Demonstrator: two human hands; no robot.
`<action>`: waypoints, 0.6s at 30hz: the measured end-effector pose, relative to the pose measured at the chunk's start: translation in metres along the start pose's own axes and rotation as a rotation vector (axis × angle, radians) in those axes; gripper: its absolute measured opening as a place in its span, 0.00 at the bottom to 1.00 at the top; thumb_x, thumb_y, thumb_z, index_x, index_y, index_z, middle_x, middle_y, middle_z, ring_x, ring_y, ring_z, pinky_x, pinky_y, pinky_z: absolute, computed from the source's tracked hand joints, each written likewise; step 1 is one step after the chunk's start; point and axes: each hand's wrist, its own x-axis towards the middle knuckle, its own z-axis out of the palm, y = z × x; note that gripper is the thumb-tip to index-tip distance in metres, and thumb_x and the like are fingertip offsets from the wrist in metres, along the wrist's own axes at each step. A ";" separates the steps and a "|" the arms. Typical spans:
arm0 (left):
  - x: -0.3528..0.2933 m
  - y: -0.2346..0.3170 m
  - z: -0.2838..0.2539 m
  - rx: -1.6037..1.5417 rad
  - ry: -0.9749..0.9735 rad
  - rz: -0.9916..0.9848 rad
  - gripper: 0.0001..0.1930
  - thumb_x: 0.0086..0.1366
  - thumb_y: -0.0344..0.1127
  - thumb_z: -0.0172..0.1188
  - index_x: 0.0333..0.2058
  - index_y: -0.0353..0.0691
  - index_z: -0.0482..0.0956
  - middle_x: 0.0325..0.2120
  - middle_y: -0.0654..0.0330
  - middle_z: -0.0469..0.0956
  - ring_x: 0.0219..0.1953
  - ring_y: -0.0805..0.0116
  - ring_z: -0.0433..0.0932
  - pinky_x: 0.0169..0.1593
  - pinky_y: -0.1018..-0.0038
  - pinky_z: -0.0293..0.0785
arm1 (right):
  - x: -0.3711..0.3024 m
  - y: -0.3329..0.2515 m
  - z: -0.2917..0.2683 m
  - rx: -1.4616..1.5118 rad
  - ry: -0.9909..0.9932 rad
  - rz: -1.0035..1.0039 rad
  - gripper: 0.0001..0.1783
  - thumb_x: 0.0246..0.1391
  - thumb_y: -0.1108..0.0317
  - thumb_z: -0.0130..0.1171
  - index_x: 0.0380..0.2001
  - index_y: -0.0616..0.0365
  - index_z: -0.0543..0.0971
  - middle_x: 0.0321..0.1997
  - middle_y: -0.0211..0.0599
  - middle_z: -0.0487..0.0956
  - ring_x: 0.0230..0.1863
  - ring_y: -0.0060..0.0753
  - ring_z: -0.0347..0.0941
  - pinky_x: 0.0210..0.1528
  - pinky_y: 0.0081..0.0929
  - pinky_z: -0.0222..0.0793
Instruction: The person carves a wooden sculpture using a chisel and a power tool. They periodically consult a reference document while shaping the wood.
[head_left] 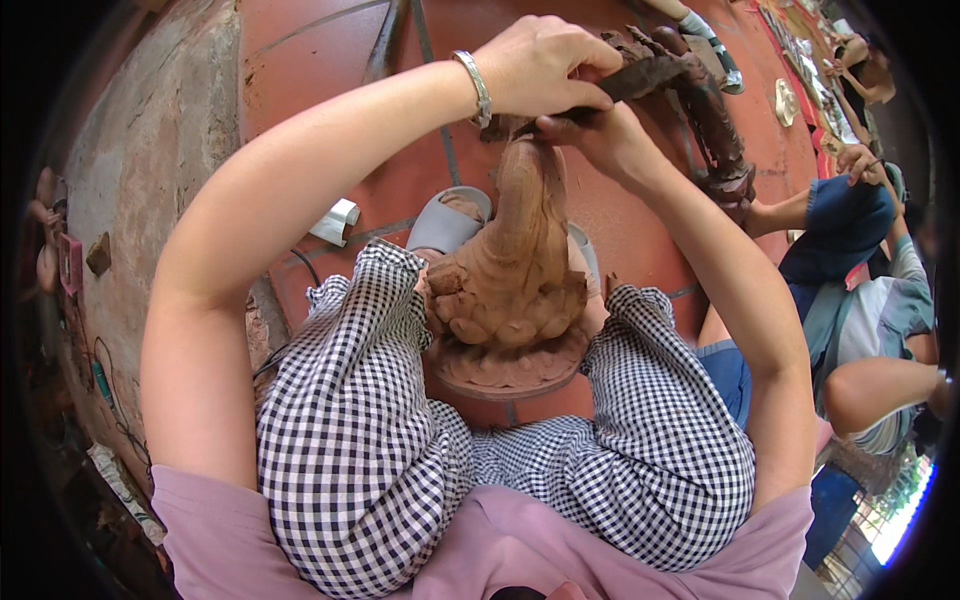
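Note:
A carved brown wooden figure (512,240) stands upright on its round petalled base between my knees. Above its narrow top my forearms reach in from both sides. My left hand (545,65), with a silver bracelet (474,84) at the wrist, pinches a dark, flexible-looking strip (645,76) between thumb and fingers. Just below and to the right, my right hand (610,140) is closed, its fingertips pressing a dark piece against the top of the figure; this seems to be the same strip. My fingers partly hide the strip and the figure's top.
Beyond my right hand a darker carved wooden piece (712,130) stands on the red tiled floor (310,60). At right sits another person in blue shorts (835,225). A white object (337,222) lies by my grey sandal (445,225); a worn concrete ledge (150,150) runs along the left.

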 end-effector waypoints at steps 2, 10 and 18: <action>-0.005 0.002 0.001 -0.084 0.088 0.059 0.11 0.52 0.36 0.69 0.28 0.37 0.78 0.17 0.55 0.73 0.19 0.62 0.72 0.28 0.70 0.70 | -0.008 -0.001 0.000 0.044 -0.096 -0.015 0.12 0.54 0.72 0.64 0.41 0.64 0.80 0.38 0.35 0.83 0.42 0.25 0.78 0.44 0.26 0.74; -0.014 0.001 -0.001 -0.166 0.002 -0.176 0.12 0.57 0.33 0.67 0.26 0.32 0.74 0.15 0.61 0.68 0.18 0.77 0.63 0.23 0.73 0.62 | 0.000 0.011 0.005 -0.091 -0.142 0.161 0.16 0.53 0.66 0.66 0.43 0.62 0.81 0.35 0.37 0.84 0.37 0.24 0.78 0.40 0.28 0.75; -0.029 -0.006 0.007 -0.375 -0.114 -0.121 0.10 0.58 0.34 0.68 0.29 0.33 0.78 0.17 0.64 0.69 0.22 0.82 0.65 0.26 0.76 0.65 | -0.015 0.031 0.002 -0.024 -0.368 0.163 0.19 0.50 0.76 0.67 0.46 0.61 0.77 0.44 0.30 0.80 0.49 0.21 0.75 0.52 0.25 0.72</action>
